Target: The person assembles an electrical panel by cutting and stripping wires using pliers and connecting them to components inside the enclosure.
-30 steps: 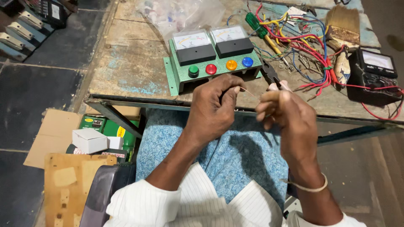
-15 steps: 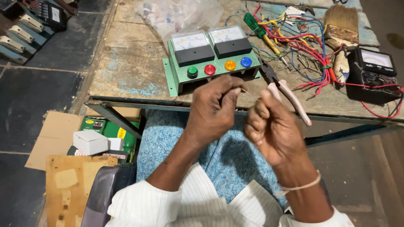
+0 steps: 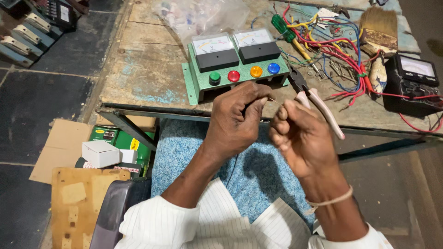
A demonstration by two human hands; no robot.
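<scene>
My left hand (image 3: 235,121) and my right hand (image 3: 300,138) are raised close together over my lap, just in front of the table edge. Both pinch a thin pale wire (image 3: 274,100) that spans the small gap between their fingertips. Right behind them on the wooden table (image 3: 143,69) stands a green panel (image 3: 196,85) with two white-faced meters and a row of green, red, orange and blue lamps. Pliers (image 3: 318,105) with pale handles lie at the table edge just beyond my right hand, apart from it.
A tangle of red, blue and yellow wires (image 3: 339,50), a green-handled screwdriver (image 3: 279,23), a brush (image 3: 378,27) and a black meter (image 3: 413,85) fill the right of the table. A plastic bag (image 3: 203,16) lies behind the panel. Boxes (image 3: 113,147) and cardboard sit on the floor at left.
My right hand has dropped lower and nearer to me, uncovering the pliers' handles. My left hand has stayed almost still. The pliers have not moved.
</scene>
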